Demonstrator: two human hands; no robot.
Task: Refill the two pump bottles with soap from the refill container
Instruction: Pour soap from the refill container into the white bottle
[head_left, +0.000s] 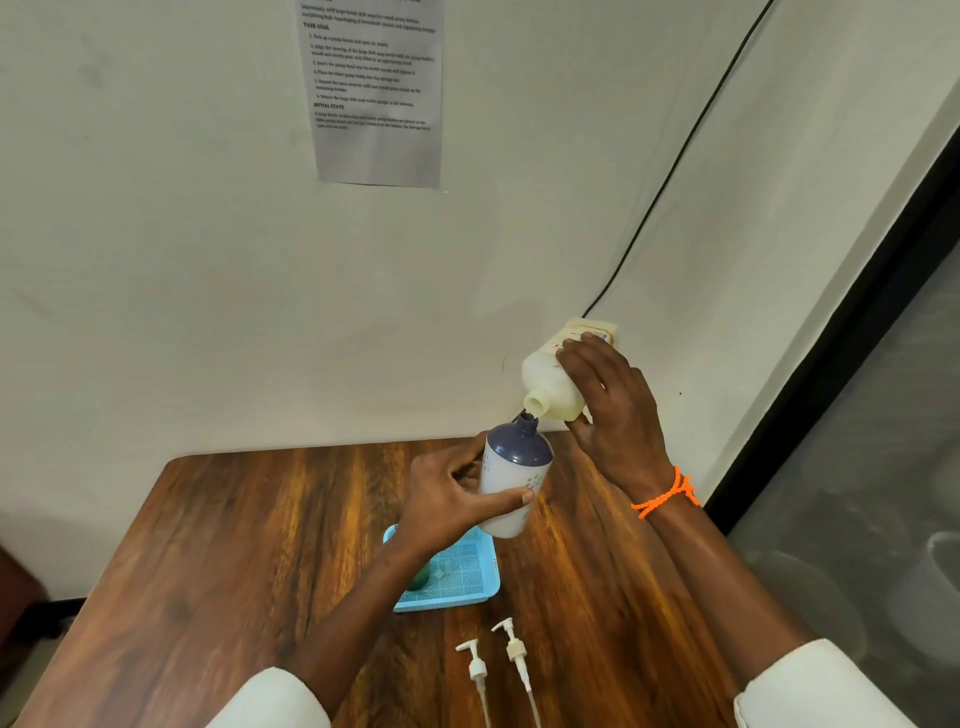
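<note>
My left hand (451, 499) grips a white pump bottle (514, 480) with a dark blue shoulder and open neck, lifted above the table and tilted right. My right hand (610, 400) holds the pale yellow refill container (545, 382) tipped over, its open spout right above the bottle's neck. Two white pump heads (475, 665) (514, 649) with long tubes lie loose on the wooden table (234, 545) near its front edge. A green object (421, 574) lies in the blue tray (457, 577), mostly hidden behind my left forearm.
The blue mesh tray sits mid-table under my left wrist. A white wall stands right behind the table, with a printed sheet (374, 88) taped on it and a black cable (675, 161) running down. A dark-framed glass panel (857, 415) borders the right side.
</note>
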